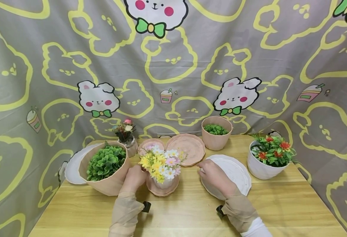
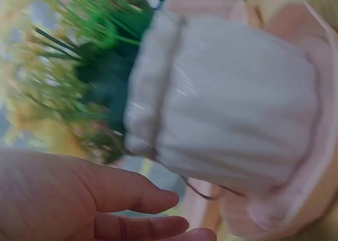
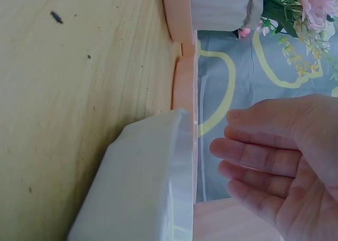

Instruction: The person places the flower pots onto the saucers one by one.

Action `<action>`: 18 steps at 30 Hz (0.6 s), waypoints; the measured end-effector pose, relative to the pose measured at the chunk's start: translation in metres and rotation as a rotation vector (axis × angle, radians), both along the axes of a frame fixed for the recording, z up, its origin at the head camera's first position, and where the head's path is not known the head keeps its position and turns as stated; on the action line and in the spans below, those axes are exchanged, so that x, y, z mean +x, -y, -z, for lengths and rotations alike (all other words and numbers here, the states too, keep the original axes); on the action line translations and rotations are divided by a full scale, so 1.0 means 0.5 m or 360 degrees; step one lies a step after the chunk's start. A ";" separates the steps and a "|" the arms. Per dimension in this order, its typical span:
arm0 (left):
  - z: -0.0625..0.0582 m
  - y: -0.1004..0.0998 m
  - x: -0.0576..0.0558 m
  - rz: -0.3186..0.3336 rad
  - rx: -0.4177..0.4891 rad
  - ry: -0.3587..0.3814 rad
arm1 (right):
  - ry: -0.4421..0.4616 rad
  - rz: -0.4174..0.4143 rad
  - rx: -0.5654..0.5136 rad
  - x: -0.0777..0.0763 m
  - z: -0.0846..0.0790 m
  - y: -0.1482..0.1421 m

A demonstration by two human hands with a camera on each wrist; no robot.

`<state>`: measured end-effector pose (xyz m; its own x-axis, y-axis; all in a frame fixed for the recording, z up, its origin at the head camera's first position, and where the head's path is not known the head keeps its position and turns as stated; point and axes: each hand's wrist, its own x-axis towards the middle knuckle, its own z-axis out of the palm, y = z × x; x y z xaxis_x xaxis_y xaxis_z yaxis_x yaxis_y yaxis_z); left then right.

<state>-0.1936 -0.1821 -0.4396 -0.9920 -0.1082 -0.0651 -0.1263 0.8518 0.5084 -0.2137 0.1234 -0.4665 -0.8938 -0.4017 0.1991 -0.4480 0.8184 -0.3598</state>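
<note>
We count five potted plants (image 1: 268, 161), three pink saucers (image 1: 186, 148), two white saucers (image 1: 235, 171), two hands (image 1: 215, 174) and one tabletop (image 1: 185, 217).

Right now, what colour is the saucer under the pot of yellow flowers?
Pale pink; the saucer shows best in the head view.

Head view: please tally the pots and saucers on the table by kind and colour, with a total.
Pink pots: 2 (left leafy pot, back-right leafy pot)
Whitish pots: 3 (back-left pot, front flower pot, red-flower pot)
Pink saucers: 3 (small back saucer, large back saucer, front saucer)
White saucers: 2 (left saucer, right saucer)
Total: 10
</note>
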 end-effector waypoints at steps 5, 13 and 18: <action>-0.030 0.000 0.012 0.0026 -0.0021 -0.0034 | -0.0036 -0.0038 -0.0023 0.001 -0.004 -0.002; -0.091 0.008 0.043 -0.0010 -0.0022 -0.0106 | -0.0091 -0.0057 -0.0027 0.004 -0.008 -0.004; -0.123 0.013 0.070 -0.0070 0.0107 -0.0170 | -0.0074 -0.0065 -0.0028 0.003 -0.009 -0.006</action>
